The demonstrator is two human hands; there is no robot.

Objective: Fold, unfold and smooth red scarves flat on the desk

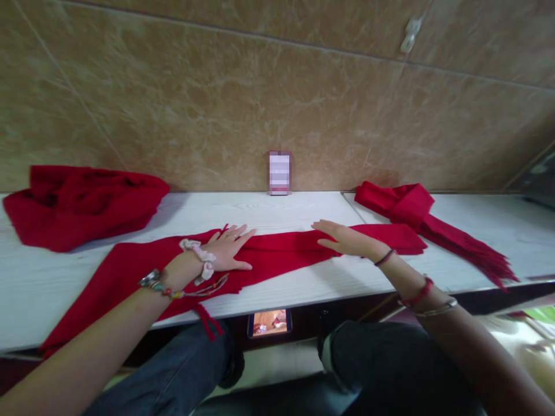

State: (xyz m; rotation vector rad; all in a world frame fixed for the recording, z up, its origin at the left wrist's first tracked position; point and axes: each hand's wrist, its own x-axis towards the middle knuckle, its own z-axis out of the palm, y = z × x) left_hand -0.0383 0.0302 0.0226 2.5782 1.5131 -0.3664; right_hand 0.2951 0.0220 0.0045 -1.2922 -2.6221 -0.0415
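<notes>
A long red cloth [281, 252] lies stretched across the white table, wide at the left and narrow toward the right, with fringe strands near its left part. My left hand [228, 249] rests flat on it with fingers spread, a scrunchie and beaded bracelet on the wrist. Over the narrower part, my right hand [342, 238] is stretched out palm down, fingers extended and holding nothing; whether it presses on the cloth is hard to tell. Just beyond the cloth's right end lies a folded red scarf [411, 205] with a fringed end.
A bunched red cloth [87, 202] sits at the back left of the white table [312, 208]. A small card or device [280, 173] leans against the tiled wall. Below the front edge a lit phone [269, 323] shows, near my knees.
</notes>
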